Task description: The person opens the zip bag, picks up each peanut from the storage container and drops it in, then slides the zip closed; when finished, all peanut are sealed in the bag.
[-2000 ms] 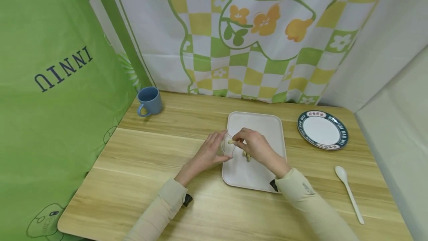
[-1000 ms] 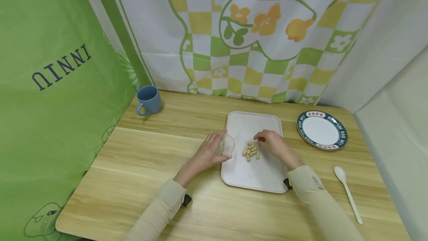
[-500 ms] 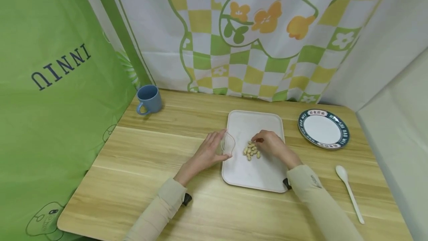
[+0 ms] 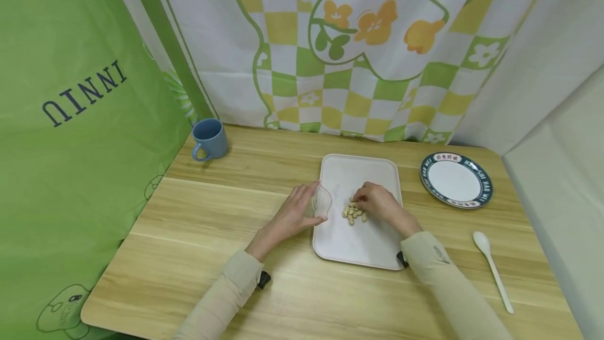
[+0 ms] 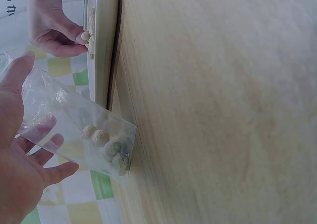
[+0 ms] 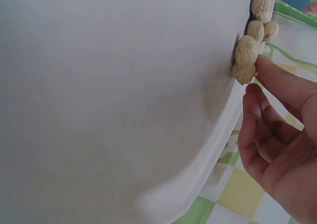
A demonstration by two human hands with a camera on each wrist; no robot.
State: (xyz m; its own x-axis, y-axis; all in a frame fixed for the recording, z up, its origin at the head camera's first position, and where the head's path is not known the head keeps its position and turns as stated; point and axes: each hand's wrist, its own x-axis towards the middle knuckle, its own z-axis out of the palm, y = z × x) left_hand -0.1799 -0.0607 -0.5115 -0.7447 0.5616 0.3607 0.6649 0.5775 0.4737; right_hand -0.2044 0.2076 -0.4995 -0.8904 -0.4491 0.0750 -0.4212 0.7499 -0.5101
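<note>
My left hand (image 4: 294,211) holds a clear plastic bag (image 5: 81,117) at its mouth, with thumb and fingers spread apart around it. Several peanuts (image 5: 113,147) lie in the bag's lower end, over the table by the tray's left edge. My right hand (image 4: 379,203) is at the far side of a small heap of peanuts (image 4: 351,215) on the white tray (image 4: 358,245). Its thumb and fingertips meet at a peanut (image 5: 85,36) on the heap's edge and appear to pinch it; in the right wrist view nearer peanuts (image 6: 245,58) partly hide the contact.
A blue mug (image 4: 210,139) stands at the table's back left. Right of the tray are a green-rimmed plate (image 4: 455,180) and a white spoon (image 4: 493,272). A patterned curtain (image 4: 358,67) hangs behind the wooden table (image 4: 189,240).
My right hand was at the bag's mouth with a peanut, then went back right to the heap, where its fingertips have now closed in. My left hand has kept the bag in place.
</note>
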